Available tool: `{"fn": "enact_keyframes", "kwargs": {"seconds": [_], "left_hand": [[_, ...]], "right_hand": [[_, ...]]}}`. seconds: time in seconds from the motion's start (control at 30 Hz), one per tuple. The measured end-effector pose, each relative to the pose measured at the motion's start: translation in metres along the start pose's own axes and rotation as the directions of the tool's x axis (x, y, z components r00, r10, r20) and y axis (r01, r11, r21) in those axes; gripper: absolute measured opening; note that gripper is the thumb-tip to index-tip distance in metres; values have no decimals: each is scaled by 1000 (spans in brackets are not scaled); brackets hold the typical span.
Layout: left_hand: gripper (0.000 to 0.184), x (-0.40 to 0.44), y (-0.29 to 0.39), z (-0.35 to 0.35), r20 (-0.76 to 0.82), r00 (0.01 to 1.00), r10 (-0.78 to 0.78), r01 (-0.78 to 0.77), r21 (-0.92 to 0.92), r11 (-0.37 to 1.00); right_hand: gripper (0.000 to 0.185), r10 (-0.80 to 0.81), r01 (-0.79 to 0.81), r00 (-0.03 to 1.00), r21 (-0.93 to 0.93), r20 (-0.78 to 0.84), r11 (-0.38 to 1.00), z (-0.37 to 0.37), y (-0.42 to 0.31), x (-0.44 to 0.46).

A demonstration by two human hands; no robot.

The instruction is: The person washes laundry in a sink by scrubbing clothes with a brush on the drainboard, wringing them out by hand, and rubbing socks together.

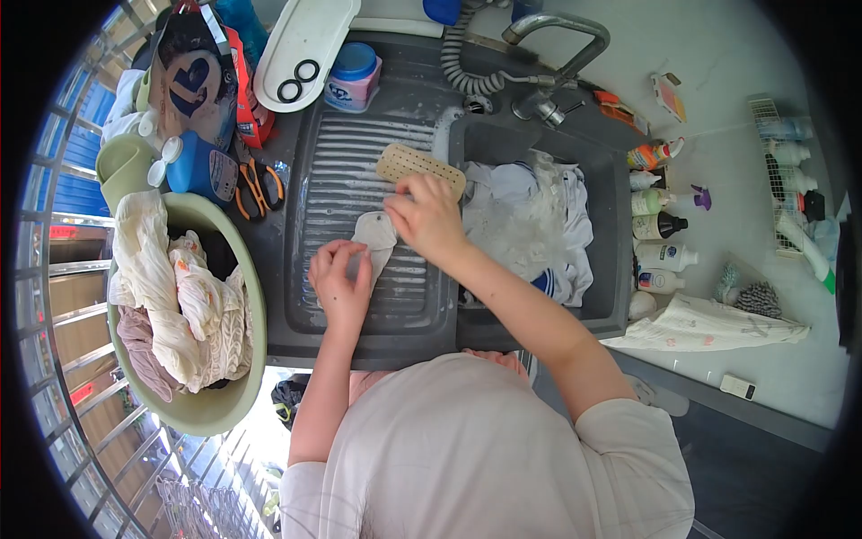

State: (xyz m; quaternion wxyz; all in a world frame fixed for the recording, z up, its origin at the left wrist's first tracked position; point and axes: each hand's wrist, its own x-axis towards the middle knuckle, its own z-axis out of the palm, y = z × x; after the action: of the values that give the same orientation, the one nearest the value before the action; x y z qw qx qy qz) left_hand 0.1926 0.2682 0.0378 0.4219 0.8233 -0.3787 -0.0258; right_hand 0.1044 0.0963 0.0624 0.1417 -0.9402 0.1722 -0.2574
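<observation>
A small white cloth (375, 231) lies on the ridged washboard (337, 171) of the dark sink unit. My left hand (339, 280) has its fingers bent at the cloth's left edge, thumb against it. At the cloth's upper right is my right hand (426, 216), fingers curled in and fingertips close to the fabric; what they hold is too small to make out. Just beyond my right hand rests a beige perforated oval piece (409, 164), partly covered by the fingers. To the right, the basin (606, 198) holds wet white clothes (539, 216) in water.
A green tub (256, 314) of clothes stands at left, near orange-handled pliers (260, 190) and a blue bottle (199, 168). A blue-lidded jar (353, 79) and white tray (292, 54) sit behind. The faucet (575, 67) rises over the basin; bottles (660, 225) line its right.
</observation>
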Motion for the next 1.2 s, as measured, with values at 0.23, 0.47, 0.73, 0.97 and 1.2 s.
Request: {"fn": "enact_keyframes", "kwargs": {"seconds": [0.23,0.47,0.73,0.97,1.2], "left_hand": [[14,16,4,15,173,975,-140,138,24,990],[17,21,3,17,341,889,-307,438,-431,789],[20,19,20,-9,609,742,-279,669,-649,361],[24,11,26,-18,592,761,-266,646,-732,219],[28,11,17,-34,641,751,-162,622,-768,-152]], "right_hand": [[11,221,-222,975,148,28,964,33,-14,-20],[9,393,-645,743,736,542,204,-3,-23,-17],[16,399,-608,790,683,466,405,-11,-34,-20],[9,355,-427,903,612,243,666,-30,-48,-13],[9,436,-406,890,661,131,631,-26,-27,-17]]}}
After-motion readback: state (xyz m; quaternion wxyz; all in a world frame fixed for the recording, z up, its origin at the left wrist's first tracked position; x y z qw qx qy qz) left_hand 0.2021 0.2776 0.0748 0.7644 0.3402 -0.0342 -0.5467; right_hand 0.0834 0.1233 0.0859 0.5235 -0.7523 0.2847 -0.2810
